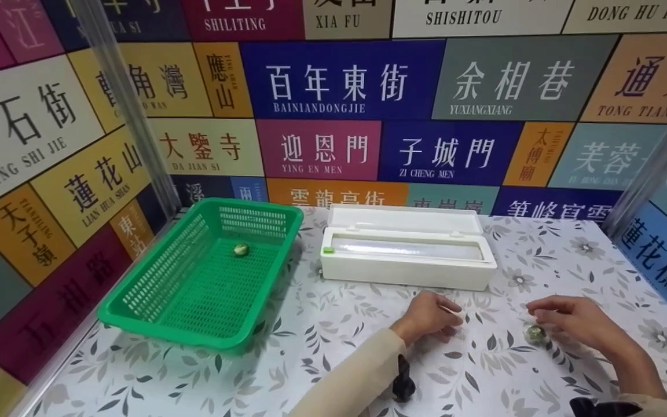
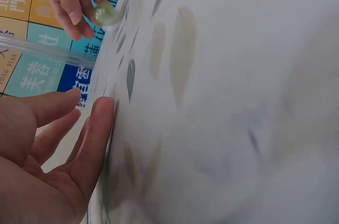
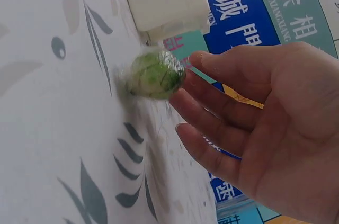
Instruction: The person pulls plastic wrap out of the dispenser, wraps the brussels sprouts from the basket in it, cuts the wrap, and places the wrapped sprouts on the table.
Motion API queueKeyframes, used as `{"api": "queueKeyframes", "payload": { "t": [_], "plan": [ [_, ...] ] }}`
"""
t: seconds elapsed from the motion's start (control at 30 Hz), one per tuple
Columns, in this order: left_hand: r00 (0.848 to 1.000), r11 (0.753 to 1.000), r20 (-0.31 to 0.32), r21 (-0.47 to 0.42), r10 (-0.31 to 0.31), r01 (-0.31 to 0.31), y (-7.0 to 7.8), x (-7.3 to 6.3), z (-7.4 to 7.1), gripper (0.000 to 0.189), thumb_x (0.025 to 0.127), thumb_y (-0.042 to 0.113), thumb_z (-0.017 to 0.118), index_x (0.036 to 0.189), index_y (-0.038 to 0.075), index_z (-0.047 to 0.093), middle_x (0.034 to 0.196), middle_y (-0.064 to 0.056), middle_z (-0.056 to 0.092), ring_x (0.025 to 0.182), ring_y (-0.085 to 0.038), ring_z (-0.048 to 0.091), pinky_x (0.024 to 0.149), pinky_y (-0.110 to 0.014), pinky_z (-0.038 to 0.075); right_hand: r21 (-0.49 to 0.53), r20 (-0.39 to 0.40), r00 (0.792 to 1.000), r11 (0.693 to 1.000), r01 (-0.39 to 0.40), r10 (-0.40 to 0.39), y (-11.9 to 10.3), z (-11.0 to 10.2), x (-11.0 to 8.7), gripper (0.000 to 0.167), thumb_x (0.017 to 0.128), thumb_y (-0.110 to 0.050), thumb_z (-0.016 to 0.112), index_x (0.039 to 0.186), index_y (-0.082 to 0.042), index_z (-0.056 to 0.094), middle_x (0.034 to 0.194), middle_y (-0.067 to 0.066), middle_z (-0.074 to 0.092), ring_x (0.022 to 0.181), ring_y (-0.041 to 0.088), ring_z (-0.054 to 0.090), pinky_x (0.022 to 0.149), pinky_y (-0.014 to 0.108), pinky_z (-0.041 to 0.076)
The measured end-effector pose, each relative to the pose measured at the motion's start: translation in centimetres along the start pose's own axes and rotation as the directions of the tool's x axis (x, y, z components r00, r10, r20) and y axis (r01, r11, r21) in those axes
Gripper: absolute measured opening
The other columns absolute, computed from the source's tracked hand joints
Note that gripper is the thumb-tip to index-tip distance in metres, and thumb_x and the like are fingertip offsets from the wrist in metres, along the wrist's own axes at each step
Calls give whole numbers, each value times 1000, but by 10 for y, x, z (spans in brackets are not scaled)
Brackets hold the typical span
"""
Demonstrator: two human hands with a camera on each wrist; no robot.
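Note:
A small green Brussels sprout [image 3: 156,74] in clear film is on the patterned tablecloth at the right of the head view. My right hand [image 1: 579,324] is beside it, thumb and fingers spread and loosely bent, fingertips at the sprout's edge; whether they touch it I cannot tell. My left hand [image 1: 429,318] rests low over the cloth in front of the white box, fingers loosely bent with nothing between them. The left wrist view shows its fingers [image 2: 98,128] close to the cloth. Another sprout [image 1: 241,249] lies inside the green basket [image 1: 194,341].
A white cling film dispenser box [image 1: 406,272] with its lid raised stands behind my hands, a film roll and a green slider [image 1: 327,250] showing. The basket stands to its left. Walls with coloured street-name panels [image 1: 342,81] and clear posts [image 1: 131,104] border the table.

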State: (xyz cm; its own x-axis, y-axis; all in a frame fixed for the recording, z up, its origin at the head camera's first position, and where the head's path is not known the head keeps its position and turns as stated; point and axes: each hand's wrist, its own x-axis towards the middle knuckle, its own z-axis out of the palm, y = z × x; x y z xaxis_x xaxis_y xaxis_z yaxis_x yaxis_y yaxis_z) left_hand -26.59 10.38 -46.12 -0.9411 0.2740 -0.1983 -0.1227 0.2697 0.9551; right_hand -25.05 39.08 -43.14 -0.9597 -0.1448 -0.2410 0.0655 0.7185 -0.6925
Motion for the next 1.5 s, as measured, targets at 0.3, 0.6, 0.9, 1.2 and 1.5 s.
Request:
{"api": "queueKeyframes", "payload": {
  "t": [0.3,0.6,0.9,1.2,1.5],
  "plan": [
    [999,999,-22,25,23,-23,-6,0,-51,20,87,-1,72,107,-2,74,89,-11,77,74,-30,76,59,-32,63,-103,-38,996,992,77,-81,-21,13,3,39,102,-26,57,127,2,64,120,20,70,96,11,66,73,22,53],
    [997,988,-21,138,75,-72,12,-15,-109,23,91,4,71,113,-1,72,100,-13,77,79,-27,74,65,-36,64,-104,-104,978,979,172,-183,-41,15,-1,37,103,-26,57,124,2,66,123,22,69,88,-19,54,76,15,52],
    [989,951,-65,289,134,-110,37,-31,-158,23,93,8,69,115,2,72,105,-11,76,88,-23,72,66,-27,61,-143,-213,954,973,183,-211,-67,21,3,39,102,-36,57,125,-7,69,128,20,67,103,15,66,76,24,52],
    [962,902,-157,408,222,-142,53,-29,-201,23,93,14,71,115,7,74,111,-12,73,97,-24,69,82,-32,62,-225,-286,906,941,253,-312,-94,21,19,34,103,-27,56,124,-4,67,122,22,69,110,43,64,86,51,57],
    [936,830,-160,525,314,-189,56,-14,-223,27,91,13,72,116,4,74,117,-18,73,105,-29,69,92,-42,59,-238,-330,875,928,286,-354,-107,20,37,36,101,-25,60,125,2,65,119,26,69,112,44,62,95,59,51]
  ]
}}
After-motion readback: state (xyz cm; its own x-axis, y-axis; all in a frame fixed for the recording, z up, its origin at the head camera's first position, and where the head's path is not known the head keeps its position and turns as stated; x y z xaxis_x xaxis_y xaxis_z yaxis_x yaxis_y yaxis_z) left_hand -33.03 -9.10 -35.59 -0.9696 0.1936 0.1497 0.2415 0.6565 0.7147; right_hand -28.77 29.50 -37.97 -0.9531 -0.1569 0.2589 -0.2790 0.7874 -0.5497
